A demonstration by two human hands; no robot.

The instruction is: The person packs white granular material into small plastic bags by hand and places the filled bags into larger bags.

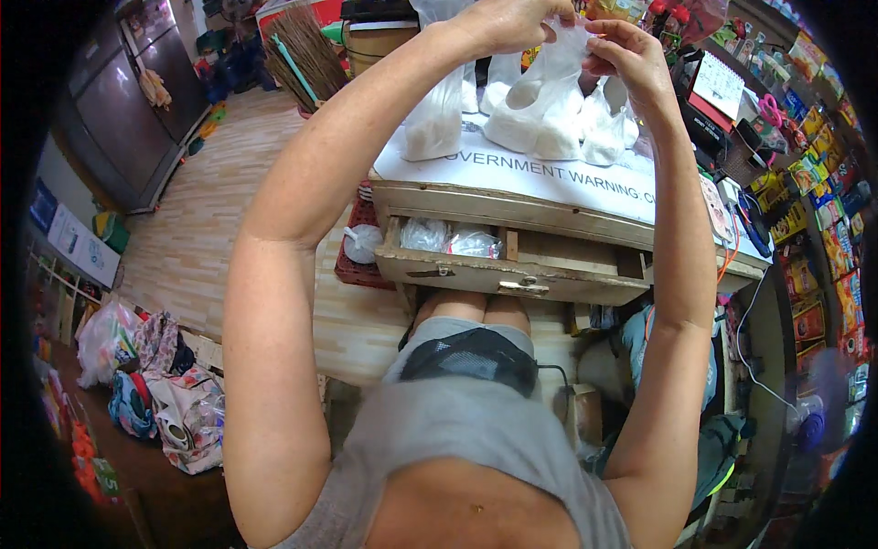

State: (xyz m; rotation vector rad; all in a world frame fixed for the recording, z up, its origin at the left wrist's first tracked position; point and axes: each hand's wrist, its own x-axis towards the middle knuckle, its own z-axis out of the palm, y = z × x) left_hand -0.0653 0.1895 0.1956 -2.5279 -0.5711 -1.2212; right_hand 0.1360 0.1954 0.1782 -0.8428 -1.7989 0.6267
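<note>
Both of my arms reach forward over a wooden desk. My left hand (511, 26) and my right hand (631, 58) pinch the upper part of a white plastic bag (566, 65) from either side. The bag's lower part rests on the desktop, bulging with pale contents that I cannot identify. To its left stands another filled plastic bag (433, 120), upright. A smaller white bag (603, 141) sits close by on the right, below my right hand. More bags behind are partly hidden.
Below the desktop (480, 185), a drawer (466, 271) is pulled out towards my lap, with clear plastic packets (473, 243) inside. A desk calendar (717, 86) and a phone (717, 209) lie right. Snack packets (837, 240) fill the shelves beyond. A broom (302, 62) stands left.
</note>
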